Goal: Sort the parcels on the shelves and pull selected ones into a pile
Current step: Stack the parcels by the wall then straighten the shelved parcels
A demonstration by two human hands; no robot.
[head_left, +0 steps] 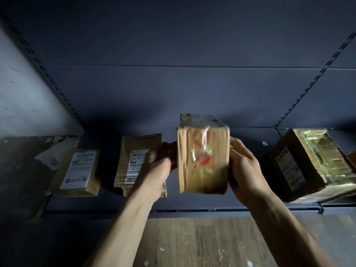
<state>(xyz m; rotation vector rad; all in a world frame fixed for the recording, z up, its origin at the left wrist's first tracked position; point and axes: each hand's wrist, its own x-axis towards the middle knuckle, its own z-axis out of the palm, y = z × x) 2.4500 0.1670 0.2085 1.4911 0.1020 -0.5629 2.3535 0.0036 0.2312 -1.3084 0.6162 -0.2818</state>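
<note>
A taped brown cardboard parcel (203, 158) with a red mark under clear tape is held up in front of the dark shelf (192, 206). My left hand (159, 166) grips its left side, the fingers curled behind it. My right hand (244, 166) holds its right side, the thumb along the edge. The parcel is blurred and clear of the shelf board.
Two flat brown labelled parcels lie on the shelf, one at the far left (78, 171) and one behind my left hand (134, 160). A larger taped box (308, 166) sits at the right. Slotted uprights (312, 81) flank the bay. A wooden floor (202, 241) lies below.
</note>
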